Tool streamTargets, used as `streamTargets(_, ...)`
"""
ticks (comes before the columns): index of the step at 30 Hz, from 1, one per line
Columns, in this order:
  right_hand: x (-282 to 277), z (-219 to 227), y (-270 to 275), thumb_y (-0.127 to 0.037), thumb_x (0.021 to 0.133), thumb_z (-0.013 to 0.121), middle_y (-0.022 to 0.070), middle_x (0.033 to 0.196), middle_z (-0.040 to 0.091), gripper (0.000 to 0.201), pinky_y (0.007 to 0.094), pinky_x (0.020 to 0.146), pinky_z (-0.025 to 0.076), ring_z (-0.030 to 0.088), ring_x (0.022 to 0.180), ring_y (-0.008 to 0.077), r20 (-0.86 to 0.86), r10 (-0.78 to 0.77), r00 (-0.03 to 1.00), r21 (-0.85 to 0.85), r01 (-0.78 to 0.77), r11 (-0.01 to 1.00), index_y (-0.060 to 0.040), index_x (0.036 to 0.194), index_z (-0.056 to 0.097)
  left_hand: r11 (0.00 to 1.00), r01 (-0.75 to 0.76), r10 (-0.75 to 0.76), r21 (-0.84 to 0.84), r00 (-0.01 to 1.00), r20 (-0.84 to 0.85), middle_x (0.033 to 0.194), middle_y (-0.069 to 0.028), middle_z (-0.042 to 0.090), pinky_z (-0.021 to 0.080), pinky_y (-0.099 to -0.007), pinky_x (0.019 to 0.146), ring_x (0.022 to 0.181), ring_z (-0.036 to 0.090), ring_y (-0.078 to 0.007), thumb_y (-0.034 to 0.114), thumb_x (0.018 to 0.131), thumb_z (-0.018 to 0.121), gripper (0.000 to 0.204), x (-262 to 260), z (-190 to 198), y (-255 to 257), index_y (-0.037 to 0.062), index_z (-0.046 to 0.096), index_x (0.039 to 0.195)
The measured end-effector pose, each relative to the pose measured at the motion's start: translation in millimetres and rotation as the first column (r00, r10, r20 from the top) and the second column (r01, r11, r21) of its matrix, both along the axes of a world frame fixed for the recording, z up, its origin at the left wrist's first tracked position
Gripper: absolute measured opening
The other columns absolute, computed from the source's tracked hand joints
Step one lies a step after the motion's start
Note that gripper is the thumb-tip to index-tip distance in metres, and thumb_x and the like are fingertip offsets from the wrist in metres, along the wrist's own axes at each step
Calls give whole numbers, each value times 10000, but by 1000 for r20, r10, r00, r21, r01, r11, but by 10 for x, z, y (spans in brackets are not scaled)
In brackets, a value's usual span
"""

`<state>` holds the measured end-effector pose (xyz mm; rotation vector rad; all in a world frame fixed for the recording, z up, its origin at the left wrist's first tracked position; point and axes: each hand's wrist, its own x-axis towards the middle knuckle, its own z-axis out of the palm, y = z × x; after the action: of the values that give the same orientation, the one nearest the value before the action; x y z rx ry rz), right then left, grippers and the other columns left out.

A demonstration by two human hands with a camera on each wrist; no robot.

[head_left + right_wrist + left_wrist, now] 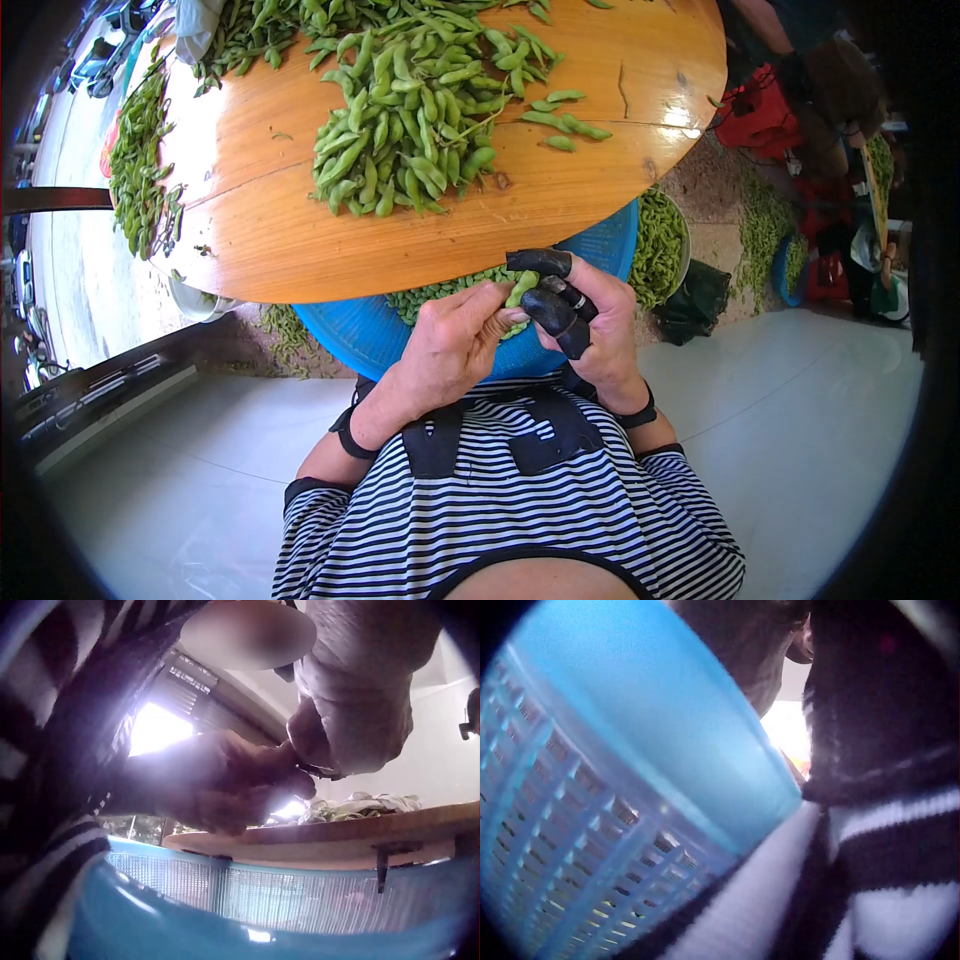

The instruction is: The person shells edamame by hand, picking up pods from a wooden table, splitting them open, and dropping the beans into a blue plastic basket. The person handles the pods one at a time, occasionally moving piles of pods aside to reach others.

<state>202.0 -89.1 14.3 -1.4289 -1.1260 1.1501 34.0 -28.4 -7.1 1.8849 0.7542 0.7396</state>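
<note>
A green edamame pod point(521, 288) is between my two hands, over the blue basket point(340, 335). My left hand point(450, 340) pinches the pod from the left with thumb and curled fingers. On the other side my right hand point(600, 310), with black finger covers point(557, 318) on several fingers, grips it too. Below the hands, green beans point(412, 300) lie in the basket. The right wrist view shows the left hand point(225, 780) and right hand point(356, 697) meeting above the basket rim point(247, 941); the pod is hidden there. Only basket and shirt fill most of the left wrist view.
Ahead stands a wooden table point(260, 220), its edge overlapping the basket. A heap of pods point(410, 120) covers its middle, with more pods point(142, 150) at the left. A bowl of pods point(658, 250) and a dark bag point(695, 305) sit on the floor at the right.
</note>
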Motion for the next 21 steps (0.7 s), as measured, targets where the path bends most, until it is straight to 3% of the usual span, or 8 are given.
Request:
streamTargets(2,-2,17,15,-73,865,655,1,767,610,357,204,550,411,525,595,45,24,7,1000,28,-8,1000,-37,1219,636,957,141,-153,-255,988,-30,681,-127,553,447,-338,532,572,549,-271,152,948,607,195,-62,-2,46,-19,592,856)
streamTargets(5,10,11,7,-76,865,653,10,788,621,371,211,567,421,535,614,57,20,20,1000,19,-20,1000,-39,1234,628,853,188,-172,-488,982,77,626,-92,529,412,-307,502,520,507,-202,198,986,558,288,-75,5,52,-7,565,785)
streamTargets(6,16,5,3,-77,868,653,11,797,628,376,213,575,424,538,623,61,-9,27,1000,-17,-27,999,-41,1240,625,852,189,-173,-488,982,77,626,-92,529,412,-307,502,520,507,-202,198,986,558,288,-88,-2,52,-7,565,785)
streamTargets(8,27,-13,-3,-78,871,651,11,797,624,378,213,575,424,540,630,58,-29,42,999,-27,-42,999,-39,1246,621,739,224,-154,-635,974,165,610,-68,529,417,-306,497,500,495,-150,208,1000,538,310,-117,-29,49,-1,570,773)
streamTargets(12,-7,-2,22,-90,878,661,-5,786,596,397,206,583,423,530,645,47,8,53,999,26,-53,998,-31,1266,605,705,243,-166,-667,970,177,588,-60,522,419,-302,489,497,499,-134,192,980,572,288,-124,-77,51,0,577,766)
streamTargets(14,18,21,20,-92,874,671,-10,783,585,407,203,592,426,531,654,47,-89,45,995,-72,-51,996,-31,1271,602,851,174,-135,-495,984,114,568,-58,522,421,-306,485,497,516,-135,176,957,608,269,-89,-98,19,1,586,753)
streamTargets(15,25,27,20,-93,870,681,-16,780,574,418,201,600,430,532,663,46,-184,28,983,-169,-59,984,-30,1275,600,851,174,-135,-496,984,114,568,-58,522,421,-306,485,497,516,-135,176,957,608,269,-80,-91,11,1,586,753)
streamTargets(21,25,-10,44,-112,863,692,-45,739,548,419,183,550,397,495,616,13,-91,66,994,-107,-76,991,-39,1267,609,937,130,-133,-323,991,15,554,-95,507,413,-337,479,478,524,-208,166,927,642,281,-62,-106,-29,-9,561,722)
